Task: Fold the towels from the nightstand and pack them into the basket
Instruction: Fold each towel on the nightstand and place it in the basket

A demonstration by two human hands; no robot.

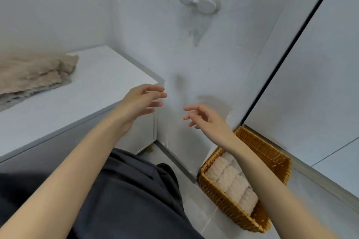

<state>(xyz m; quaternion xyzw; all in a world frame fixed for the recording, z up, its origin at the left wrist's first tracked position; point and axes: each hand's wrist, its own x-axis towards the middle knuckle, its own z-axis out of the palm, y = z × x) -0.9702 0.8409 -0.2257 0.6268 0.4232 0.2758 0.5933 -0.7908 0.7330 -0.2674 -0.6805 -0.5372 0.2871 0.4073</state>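
Note:
A rumpled beige towel (33, 74) lies on the white nightstand (93, 91) at the far left. A brown wicker basket (219, 198) stands on the floor at the lower right, against the wall. Inside it a row of folded pale pink towels (231, 182) lies side by side. My left hand (143, 101) hovers over the nightstand's right corner, fingers spread and empty. My right hand (206, 118) is raised above the basket, fingers loosely spread, holding nothing. My right forearm crosses over the basket's middle and hides part of it.
A white wall hook fitting (198, 2) sits high on the grey wall ahead. A dark vertical strip (291, 44) edges a panel on the right. My dark trousers (132, 196) fill the bottom centre above the pale tiled floor (202, 217).

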